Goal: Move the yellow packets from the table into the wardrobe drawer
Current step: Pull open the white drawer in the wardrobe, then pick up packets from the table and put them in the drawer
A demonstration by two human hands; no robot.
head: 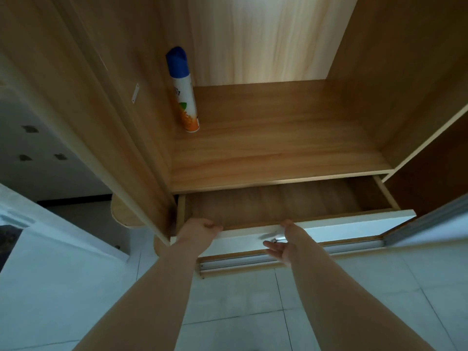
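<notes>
The wardrobe drawer [354, 220] has a white front and is pulled partly out below the wooden shelf. The part of its brown inside that shows holds nothing. My left hand [198, 230] is curled over the top edge of the drawer front near its left end. My right hand [281, 245] is in front of the drawer's middle, palm turned up and fingers spread beside the small metal handle [276, 240], with the thumb touching the top edge. No yellow packets and no table are in view.
A spray can [183, 92] with a blue cap stands at the back left of the wooden shelf [278, 148]. The wardrobe's left panel [101, 110] stands close beside my left arm. A sliding-door rail [253, 260] runs along the white tiled floor [253, 312].
</notes>
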